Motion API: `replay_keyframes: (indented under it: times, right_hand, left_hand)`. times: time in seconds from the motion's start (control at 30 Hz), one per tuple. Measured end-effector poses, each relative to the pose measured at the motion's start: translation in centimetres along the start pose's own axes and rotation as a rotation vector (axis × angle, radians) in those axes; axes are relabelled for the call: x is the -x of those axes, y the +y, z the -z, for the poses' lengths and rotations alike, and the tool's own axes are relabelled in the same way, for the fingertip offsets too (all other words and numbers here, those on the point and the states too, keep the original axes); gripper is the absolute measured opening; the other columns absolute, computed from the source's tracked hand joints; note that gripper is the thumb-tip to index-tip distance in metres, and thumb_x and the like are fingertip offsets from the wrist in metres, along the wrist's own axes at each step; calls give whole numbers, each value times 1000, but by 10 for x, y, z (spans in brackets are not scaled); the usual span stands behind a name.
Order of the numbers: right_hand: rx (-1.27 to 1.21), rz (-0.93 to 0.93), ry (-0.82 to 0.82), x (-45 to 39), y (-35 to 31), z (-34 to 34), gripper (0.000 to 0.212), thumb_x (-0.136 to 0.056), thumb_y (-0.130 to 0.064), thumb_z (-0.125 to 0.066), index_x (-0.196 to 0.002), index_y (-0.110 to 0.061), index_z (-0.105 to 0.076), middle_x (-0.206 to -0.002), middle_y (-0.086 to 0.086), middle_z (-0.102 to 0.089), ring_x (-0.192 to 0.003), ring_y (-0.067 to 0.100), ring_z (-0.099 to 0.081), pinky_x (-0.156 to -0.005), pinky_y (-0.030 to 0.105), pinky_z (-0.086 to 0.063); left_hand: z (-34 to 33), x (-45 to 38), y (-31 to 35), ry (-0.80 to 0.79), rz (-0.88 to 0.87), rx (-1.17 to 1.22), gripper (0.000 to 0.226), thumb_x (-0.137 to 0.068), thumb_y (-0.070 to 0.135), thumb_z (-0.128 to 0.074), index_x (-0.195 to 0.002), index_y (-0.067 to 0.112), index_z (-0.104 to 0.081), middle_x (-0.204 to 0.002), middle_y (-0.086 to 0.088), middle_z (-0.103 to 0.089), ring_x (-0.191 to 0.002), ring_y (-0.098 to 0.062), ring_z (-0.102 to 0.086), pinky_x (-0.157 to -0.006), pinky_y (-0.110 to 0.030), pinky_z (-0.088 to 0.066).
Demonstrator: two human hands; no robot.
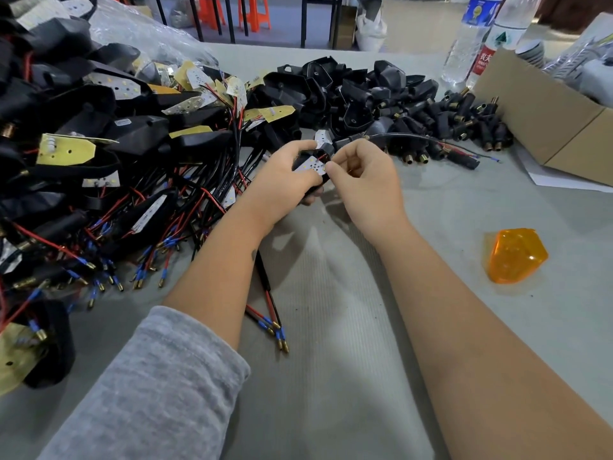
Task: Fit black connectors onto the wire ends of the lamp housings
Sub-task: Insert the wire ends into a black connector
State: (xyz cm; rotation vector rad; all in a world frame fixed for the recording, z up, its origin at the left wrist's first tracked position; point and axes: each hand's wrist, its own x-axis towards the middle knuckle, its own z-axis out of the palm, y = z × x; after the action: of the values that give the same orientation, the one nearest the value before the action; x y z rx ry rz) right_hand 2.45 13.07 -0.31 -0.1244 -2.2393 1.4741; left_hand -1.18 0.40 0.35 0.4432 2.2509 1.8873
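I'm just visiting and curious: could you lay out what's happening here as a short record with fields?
left hand: grips a lamp housing
right hand: pinches at the housing's board
housing pile: on the left, wires trailing
connector pile: far right, black
orange lens: lies alone, right
bottles: far right
box: cardboard, far right

Grey table [331, 376]; orange stools [253, 11] on floor beyond

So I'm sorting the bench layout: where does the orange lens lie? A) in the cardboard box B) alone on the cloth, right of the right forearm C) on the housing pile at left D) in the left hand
B: the orange lens lies by itself on the grey cloth, right of the right forearm, apart from both piles.
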Motion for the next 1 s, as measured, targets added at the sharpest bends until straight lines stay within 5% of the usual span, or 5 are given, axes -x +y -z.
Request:
replay_keyframes:
  times: [0.17,0.37,0.6,0.73,1.0]
  right_hand:
    - [160,106,-20,1,0,-4,10,-87,-6,-62,-87,-15,-66,-78,-2,-60,-71,14,-55,-67,28,-46]
    - [107,59,-31,-1,2,-1,10,-87,-4,-65,-85,-14,-69,-66,-6,-55,-65,9,-50,-63,21,-40]
    - [179,137,-128,-1,2,3,28,-90,-6,-63,-109,-24,-72,-77,-4,-56,-69,9,-49,-70,19,-39]
    - [229,176,-174,2,-2,5,28,-93,-11,-62,-118,-21,-71,-75,-17,-51,-65,-5,-49,-66,6,-34]
    - [299,272,-157,4,-7,4,15,-87,-20,-71,-100,-14,-76,-76,9,-55,-67,6,-43,-67,29,-39]
  left_hand:
    - [-3,-13,10,73,233,58,53,-88,-11,-34,-126,17,-59,-79,-15,-61,-51,-18,-59,-37,-16,-43]
    - [1,-7,4,103,165,186,40,-91,-7,-34,-119,10,-57,-108,-26,-57,-61,-26,-60,-47,-24,-48]
    - [-1,1,14,130,170,269,17,-97,9,-45,-103,3,-61,-76,-18,-59,-52,-24,-52,-47,-25,-39]
    - [1,0,8,113,133,278,28,-102,23,-41,-96,5,-62,-73,-15,-59,-49,-22,-50,-48,-26,-34]
    - [5,-3,-1,79,109,249,40,-103,32,-36,-89,13,-68,-60,-7,-62,-46,-17,-54,-43,-22,-37]
